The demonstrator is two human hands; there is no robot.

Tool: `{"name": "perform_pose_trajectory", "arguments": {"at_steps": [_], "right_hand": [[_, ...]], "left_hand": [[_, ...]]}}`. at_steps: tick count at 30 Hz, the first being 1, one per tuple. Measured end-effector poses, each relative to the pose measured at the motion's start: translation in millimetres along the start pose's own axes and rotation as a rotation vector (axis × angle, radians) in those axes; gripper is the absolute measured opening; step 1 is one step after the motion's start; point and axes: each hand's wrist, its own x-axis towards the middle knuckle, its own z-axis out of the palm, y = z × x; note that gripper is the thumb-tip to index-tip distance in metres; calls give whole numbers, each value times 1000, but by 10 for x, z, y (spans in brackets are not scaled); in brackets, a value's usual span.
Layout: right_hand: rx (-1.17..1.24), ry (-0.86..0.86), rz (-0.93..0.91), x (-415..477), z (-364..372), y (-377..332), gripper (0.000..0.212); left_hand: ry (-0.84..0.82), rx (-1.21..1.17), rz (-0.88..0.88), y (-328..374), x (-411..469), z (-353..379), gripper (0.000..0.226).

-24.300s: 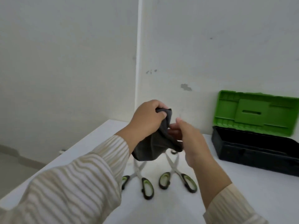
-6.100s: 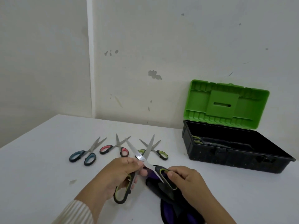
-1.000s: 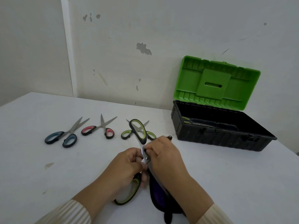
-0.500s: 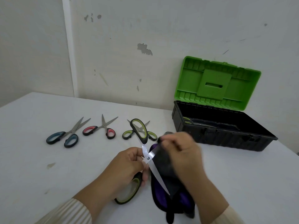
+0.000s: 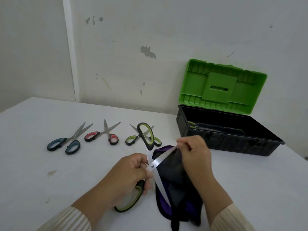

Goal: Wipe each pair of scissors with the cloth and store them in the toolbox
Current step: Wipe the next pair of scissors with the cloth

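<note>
My left hand (image 5: 128, 174) grips a large pair of green-handled scissors (image 5: 150, 161) near the pivot, blades spread wide. One handle loop points up and away, the other lies low by my left wrist. My right hand (image 5: 194, 153) pinches the dark cloth (image 5: 173, 182) at the tip of the upper blade. The cloth hangs down to the table, with purple showing inside. The black toolbox (image 5: 233, 144) stands open at the right, green lid up, with a pair of green-handled scissors (image 5: 194, 125) inside.
Three more pairs lie in a row on the white table (image 5: 50, 180): blue-handled scissors (image 5: 66, 142), red-handled scissors (image 5: 103, 135) and small green-handled scissors (image 5: 133, 139). The wall runs close behind the toolbox. Small stains mark the table at the left.
My right hand has slid with the cloth from the pivot out along the upper blade to its tip. The left hand has kept its grip in place.
</note>
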Motion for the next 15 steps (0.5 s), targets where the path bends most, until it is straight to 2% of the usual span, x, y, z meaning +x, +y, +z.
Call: {"name": "perform_pose_trajectory", "arguments": {"at_steps": [3, 4, 5, 6, 7, 9, 11, 13, 15], "right_hand": [[267, 48, 237, 24, -121, 47, 27], [391, 17, 277, 17, -145, 19, 28], [515, -39, 301, 5, -169, -44, 26], [628, -119, 311, -14, -177, -99, 19], [767, -215, 339, -37, -190, -190, 16], [948, -396, 489, -99, -192, -320, 42], [818, -535, 569, -145, -181, -369, 48], [457, -628, 424, -163, -172, -352, 36], [376, -595, 323, -159, -159, -321, 31]], "left_hand": [[188, 27, 111, 49, 35, -56, 19], [291, 159, 228, 42, 43, -106, 20], [391, 395, 408, 15, 57, -178, 19], [449, 684, 584, -6, 60, -249, 23], [447, 915, 686, -48, 64, -310, 30], [401, 1097, 736, -162, 108, -376, 37], [392, 1111, 713, -234, 154, -357, 35], [419, 1079, 690, -238, 165, -311, 28], [464, 930, 552, -140, 118, -265, 21]]}}
